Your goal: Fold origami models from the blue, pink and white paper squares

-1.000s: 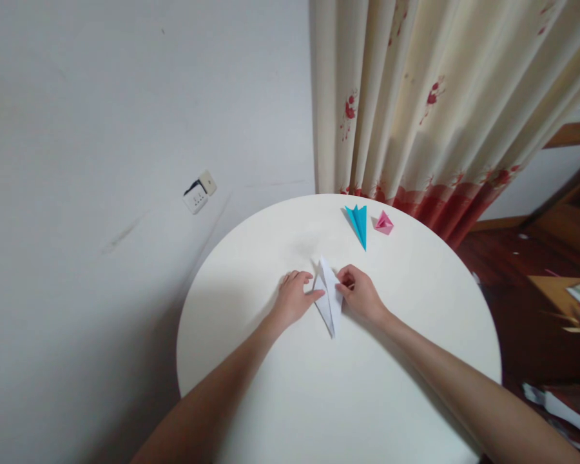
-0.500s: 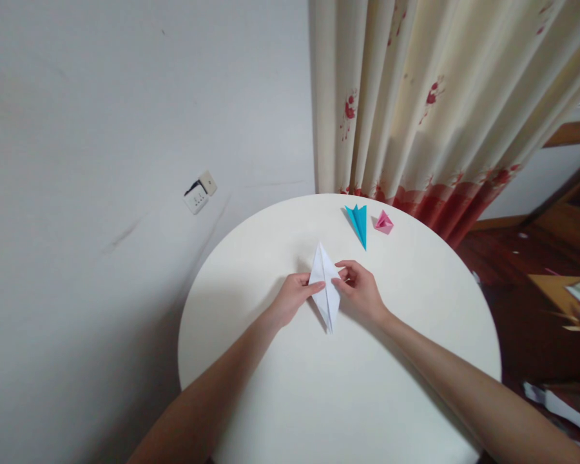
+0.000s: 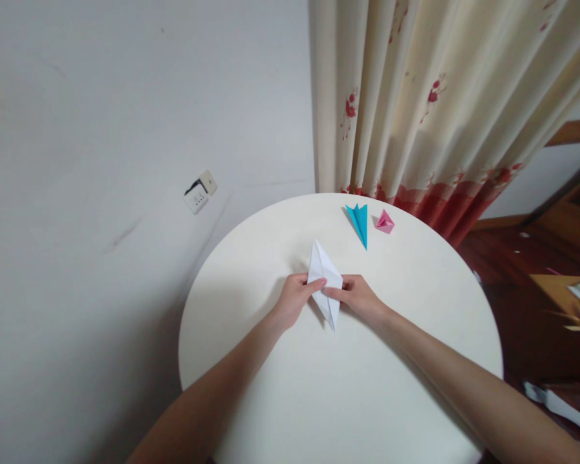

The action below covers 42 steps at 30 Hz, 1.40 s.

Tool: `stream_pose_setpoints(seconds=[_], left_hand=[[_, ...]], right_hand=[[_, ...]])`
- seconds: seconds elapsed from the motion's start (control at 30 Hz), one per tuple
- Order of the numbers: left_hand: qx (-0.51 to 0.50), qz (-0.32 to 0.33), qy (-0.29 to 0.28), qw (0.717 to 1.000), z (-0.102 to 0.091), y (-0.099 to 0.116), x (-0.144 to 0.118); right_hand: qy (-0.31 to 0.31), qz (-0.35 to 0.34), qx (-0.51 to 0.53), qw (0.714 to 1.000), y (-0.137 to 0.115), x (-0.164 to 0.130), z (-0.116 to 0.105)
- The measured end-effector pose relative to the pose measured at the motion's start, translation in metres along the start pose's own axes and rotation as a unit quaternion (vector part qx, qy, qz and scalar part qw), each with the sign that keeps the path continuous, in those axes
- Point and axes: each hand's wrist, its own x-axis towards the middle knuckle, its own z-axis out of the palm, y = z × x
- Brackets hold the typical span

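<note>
A sheet of white paper folded into a long diamond point(image 3: 325, 265) is held just above the table, a crease running down its middle. My left hand point(image 3: 292, 298) grips its left edge, thumb flat on the front and fingers behind. My right hand point(image 3: 360, 296) pinches the right edge the same way, its thumb close to the other thumb near the centre. The fingers behind the paper are mostly hidden.
The round white table point(image 3: 348, 399) bears a blue folded paper plane point(image 3: 360, 223) and a small pink folded paper piece point(image 3: 385, 222) at its far side. Behind it hangs a floral curtain point(image 3: 415, 116). A wall socket point(image 3: 196, 198) is to the left.
My right hand has closed onto the right edge, its thumb now lying on the front of the paper. The folded paper has tilted slightly, its top leaning left.
</note>
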Motion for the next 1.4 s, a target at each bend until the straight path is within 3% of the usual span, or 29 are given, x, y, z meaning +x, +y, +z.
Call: stream_pose_setpoints(seconds=[0.23, 0.43, 0.6, 0.67, 0.8, 0.87, 1.13, 1.3, 1.4], left_hand=[[-0.019, 0.002, 0.017, 1.0, 0.002, -0.002, 0.0], [-0.04, 0.045, 0.057, 0.997, -0.014, 0.011, 0.009], [-0.075, 0.072, 0.095, 0.99, -0.023, 0.02, 0.013], [-0.089, 0.043, 0.058, 0.993, -0.021, 0.02, 0.01], [-0.062, -0.06, -0.08, 0.993, -0.009, 0.013, -0.001], [-0.05, -0.063, -0.089, 0.993, -0.003, 0.008, -0.004], [-0.088, -0.004, 0.035, 0.996, -0.009, 0.008, 0.008], [-0.115, 0.062, 0.086, 0.988, -0.026, 0.018, 0.017], [-0.116, 0.063, 0.107, 0.985, -0.031, 0.02, 0.02]], right_hand=[[-0.027, 0.025, -0.044, 0.998, 0.003, -0.004, 0.0], [-0.113, 0.037, -0.072, 0.99, -0.002, -0.009, -0.002], [-0.124, 0.054, -0.065, 0.989, -0.005, -0.01, -0.003], [-0.112, 0.052, -0.064, 0.99, -0.007, -0.01, -0.003], [-0.096, 0.04, -0.055, 0.993, -0.011, -0.011, -0.002], [-0.102, 0.047, -0.042, 0.993, -0.012, -0.012, -0.001], [-0.047, 0.06, -0.025, 0.997, -0.011, -0.009, 0.002], [-0.007, 0.043, -0.047, 0.998, -0.014, -0.005, -0.01], [0.03, 0.029, -0.064, 0.997, -0.018, -0.002, -0.022]])
